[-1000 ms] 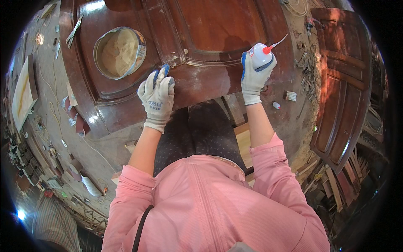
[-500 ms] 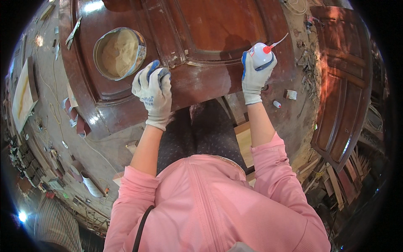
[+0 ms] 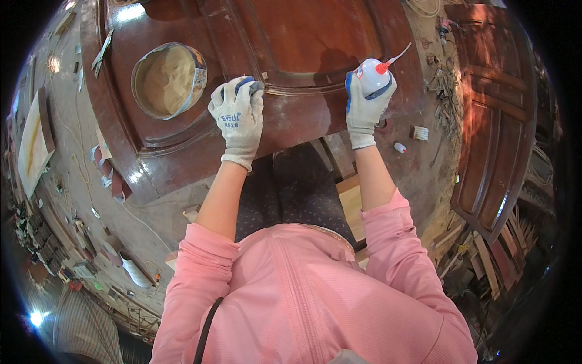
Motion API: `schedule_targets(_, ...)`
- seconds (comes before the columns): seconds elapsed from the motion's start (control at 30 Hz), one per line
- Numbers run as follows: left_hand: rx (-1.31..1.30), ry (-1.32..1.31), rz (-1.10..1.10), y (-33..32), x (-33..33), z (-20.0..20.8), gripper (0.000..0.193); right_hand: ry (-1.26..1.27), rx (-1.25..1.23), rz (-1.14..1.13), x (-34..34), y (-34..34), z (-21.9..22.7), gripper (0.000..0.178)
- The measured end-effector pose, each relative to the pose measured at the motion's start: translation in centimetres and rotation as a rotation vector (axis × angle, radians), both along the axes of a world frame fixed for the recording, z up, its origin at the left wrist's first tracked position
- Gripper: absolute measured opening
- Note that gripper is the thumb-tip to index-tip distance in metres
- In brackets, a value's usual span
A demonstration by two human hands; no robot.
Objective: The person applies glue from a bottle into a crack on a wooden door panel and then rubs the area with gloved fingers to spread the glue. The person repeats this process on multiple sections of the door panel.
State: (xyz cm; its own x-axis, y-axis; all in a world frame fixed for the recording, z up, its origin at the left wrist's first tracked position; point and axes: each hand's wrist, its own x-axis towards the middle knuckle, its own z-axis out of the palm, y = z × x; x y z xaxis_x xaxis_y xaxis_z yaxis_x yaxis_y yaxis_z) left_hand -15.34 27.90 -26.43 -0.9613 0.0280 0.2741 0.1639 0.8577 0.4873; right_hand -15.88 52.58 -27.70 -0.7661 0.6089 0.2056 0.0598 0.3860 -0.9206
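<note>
A glossy reddish-brown wooden panelled door lies flat in front of me. My right hand, in a white glove with a blue palm, is wrapped round a white glue bottle. The bottle has a red cap and a thin clear nozzle pointing to the upper right. My left hand, gloved the same way, is closed over the door's near frame, beside the panel moulding. Its fingertips curl under, so whatever they hold is hidden. Left of it on the door stands a round tin of tan powder.
A second panelled door stands at the right, with scrap wood strips below it. On the floor are a small white bottle and a small tin. Curled sanding sheets lie to the left.
My left hand has moved right, away from the powder tin and along the door's near frame. My right hand still holds the glue bottle and has barely shifted.
</note>
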Motion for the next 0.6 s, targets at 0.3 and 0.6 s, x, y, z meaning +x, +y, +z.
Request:
schedule_targets(0.3, -0.162, 0.002, -0.088, -0.6, 1.7, -0.1, 0.038, 0.005, 0.034, 0.000, 0.0, 0.2, -0.2, 0.072)
schedule_targets(0.6, -0.314, -0.084, -0.143, 0.3, 2.4, 1.3, 0.056, 0.014, -0.027, -0.003, -0.1, 0.1, -0.2, 0.071)
